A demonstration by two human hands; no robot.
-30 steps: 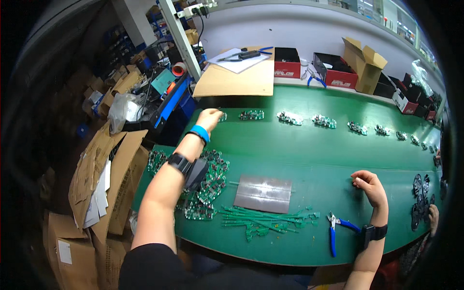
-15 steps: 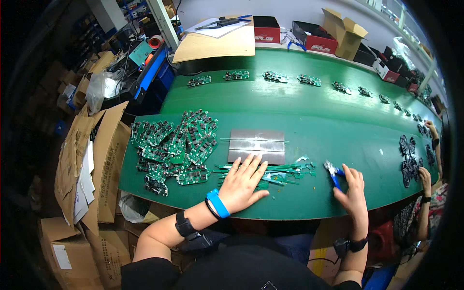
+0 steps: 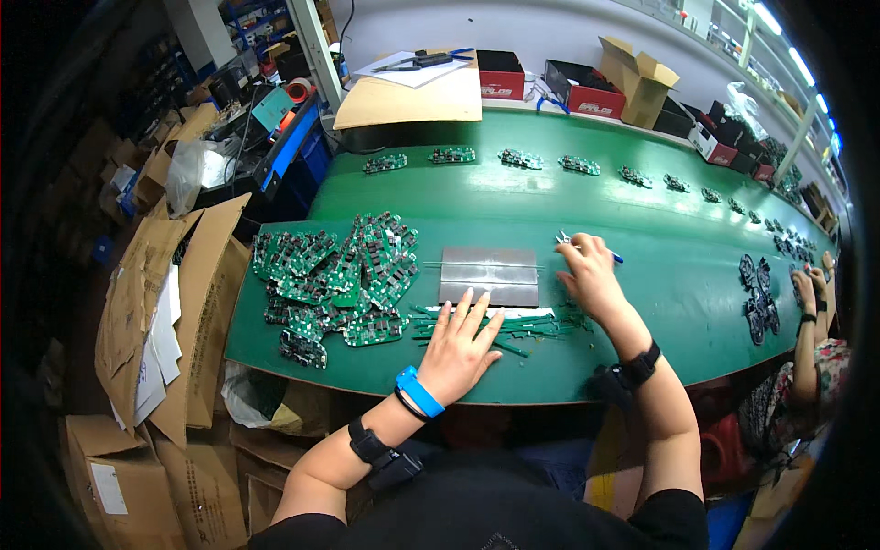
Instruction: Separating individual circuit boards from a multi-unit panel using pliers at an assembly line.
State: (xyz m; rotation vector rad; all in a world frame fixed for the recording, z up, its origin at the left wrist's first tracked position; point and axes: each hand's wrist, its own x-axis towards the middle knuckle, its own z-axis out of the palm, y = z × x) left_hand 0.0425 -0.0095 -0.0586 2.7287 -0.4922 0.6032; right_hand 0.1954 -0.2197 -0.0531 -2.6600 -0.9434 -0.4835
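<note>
My left hand [image 3: 458, 353] lies palm down with its fingers spread, over a loose heap of thin green strips [image 3: 527, 323]. Its fingertips reach the near edge of a grey metal plate [image 3: 490, 286], which has a lengthwise groove. Right of that plate, my right hand [image 3: 594, 275] is curled over a pair of blue-handled cutters [image 3: 617, 258]. Their jaws point away to the left, and part of the handles is hidden by the hand. Left of my left hand, green circuit boards [image 3: 353, 270] are piled up.
A row of circuit boards [image 3: 520, 159] runs along the far green surface. Cardboard boxes [image 3: 206, 321] stand at the left edge. Beyond the bench are red and black boxes [image 3: 587, 90]. At far right, a co-worker's hands [image 3: 807, 289] are near dark parts [image 3: 757, 301].
My right hand has moved away from me and left with the cutters, to beside the metal plate. The strips lie closer together; my left hand remains flat over them.
</note>
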